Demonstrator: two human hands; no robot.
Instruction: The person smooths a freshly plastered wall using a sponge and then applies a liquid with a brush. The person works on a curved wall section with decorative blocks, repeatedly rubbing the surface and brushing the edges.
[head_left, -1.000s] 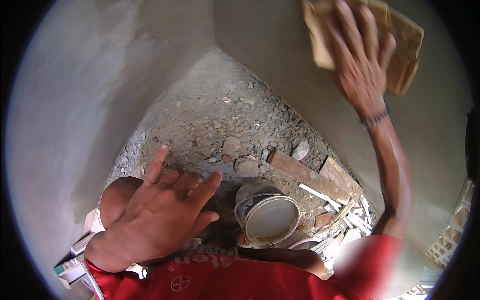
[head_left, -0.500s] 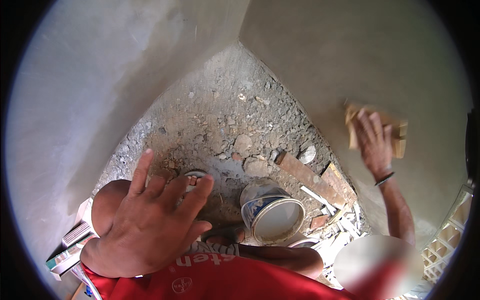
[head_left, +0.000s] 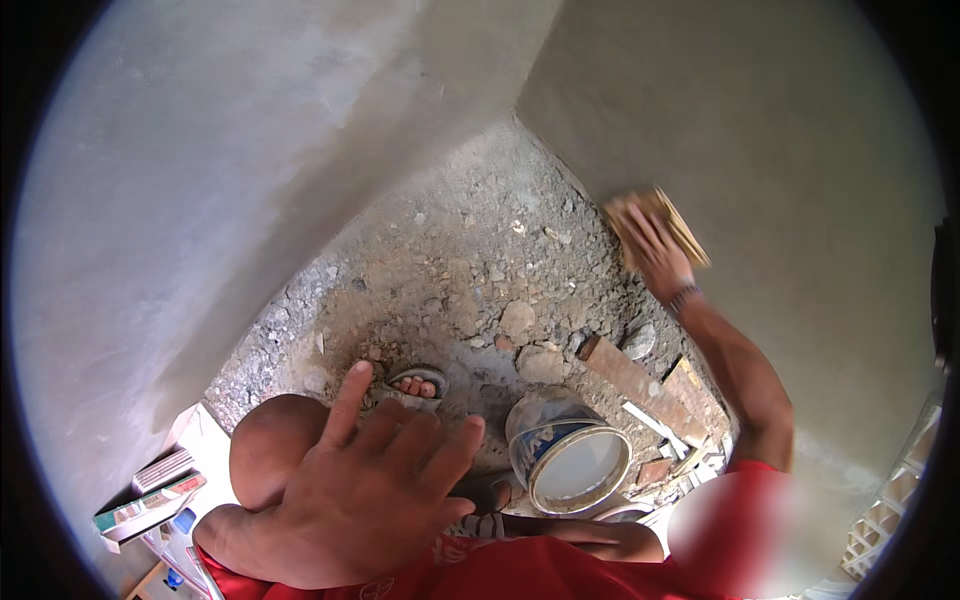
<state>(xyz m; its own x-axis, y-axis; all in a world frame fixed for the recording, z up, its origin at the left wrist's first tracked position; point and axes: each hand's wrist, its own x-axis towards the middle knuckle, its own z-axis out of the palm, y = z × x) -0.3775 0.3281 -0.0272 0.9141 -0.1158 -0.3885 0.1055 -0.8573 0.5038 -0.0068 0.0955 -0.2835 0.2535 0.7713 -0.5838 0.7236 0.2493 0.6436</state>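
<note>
On the lower part of the right-hand wall (head_left: pixel 760 150), close to where it meets the ground, my right hand (head_left: pixel 655 255) presses a tan rectangular block (head_left: pixel 672 222) that looks like a sponge. My fingers lie across the block's face, and its far side is hidden against the wall. My left hand (head_left: pixel 385 490) hangs in the air over my bent knee, palm down, with fingers spread and nothing in it. Some of its fingers curl slightly.
A bucket (head_left: pixel 630 465) of cloudy grey liquid stands by my feet. Beyond it lie a brown plank (head_left: pixel 635 380), stones and white scraps. Rubble covers the ground between two grey plastered walls. A box (head_left: pixel 150 508) sits at lower left, a white lattice (head_left: pixel 890 500) at lower right.
My right hand has slid the block along the wall, leftward toward the corner and turned it. My left hand stays spread, a little lower and further right in view; the whole view has shifted.
</note>
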